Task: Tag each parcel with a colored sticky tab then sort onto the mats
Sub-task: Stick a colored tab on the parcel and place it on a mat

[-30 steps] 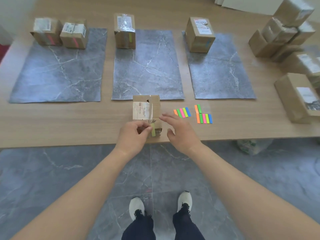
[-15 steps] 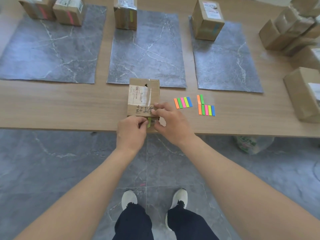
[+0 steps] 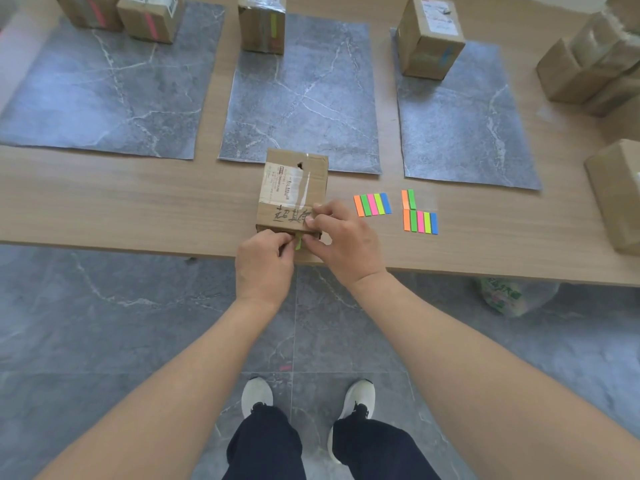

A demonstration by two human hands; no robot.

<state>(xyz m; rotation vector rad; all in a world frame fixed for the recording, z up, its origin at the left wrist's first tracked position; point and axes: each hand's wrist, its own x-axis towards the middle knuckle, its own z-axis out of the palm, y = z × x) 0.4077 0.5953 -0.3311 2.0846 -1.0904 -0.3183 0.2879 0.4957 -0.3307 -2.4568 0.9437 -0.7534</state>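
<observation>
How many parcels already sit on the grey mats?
4. Two pink-tabbed parcels on the left mat, one green-tabbed parcel on the middle mat, one blue-tabbed parcel on the right mat. Others may be hidden past the top edge.

Pale wooden table (image 3: 104, 202); grey marbled floor tiles (image 3: 104, 323) (white-veined) beneath

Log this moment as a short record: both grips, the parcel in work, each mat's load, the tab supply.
left grip: pinches a green tab against the front parcel's near face
right grip: holds the front parcel at its near edge
front parcel: on the table, before the middle mat
left mat: two pink-tabbed parcels
middle mat: one green-tabbed parcel
right mat: one blue-tabbed parcel
tab sheets: two, right of the front parcel
</observation>
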